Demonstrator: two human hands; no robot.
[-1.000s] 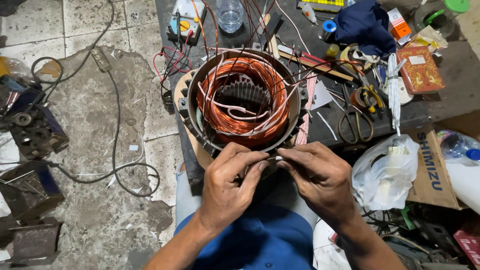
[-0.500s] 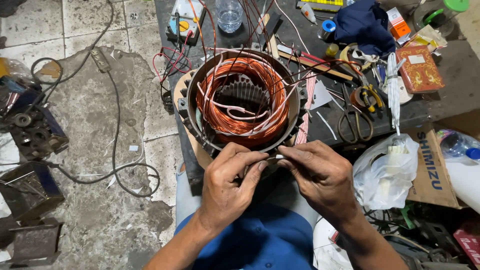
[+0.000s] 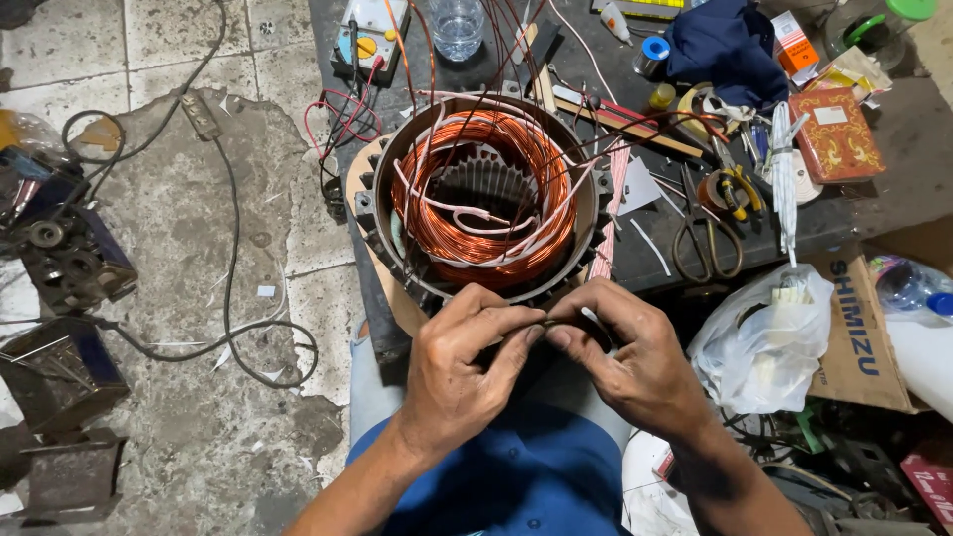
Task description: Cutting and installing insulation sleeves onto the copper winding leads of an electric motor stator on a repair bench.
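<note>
A round motor stator (image 3: 486,199) with copper windings and white sleeved leads lies on a dark workbench (image 3: 884,199) in front of me. My left hand (image 3: 462,362) and my right hand (image 3: 630,352) meet just below its near rim. Both pinch a thin wire lead (image 3: 544,320) between thumb and fingertips, the fingertips touching. Loose reddish wires rise from the stator toward the top of the view.
Scissors (image 3: 707,243), pliers with yellow handles (image 3: 735,189), tape rolls, a blue cloth (image 3: 730,45), a red box (image 3: 834,134) and a water bottle (image 3: 459,25) lie on the bench. A white plastic bag (image 3: 764,337) and cardboard box (image 3: 864,328) sit at right. Cables and metal parts cover the floor at left.
Both hands stay at the stator's near rim; the fingers shift slightly on the wire. Nothing else moves.
</note>
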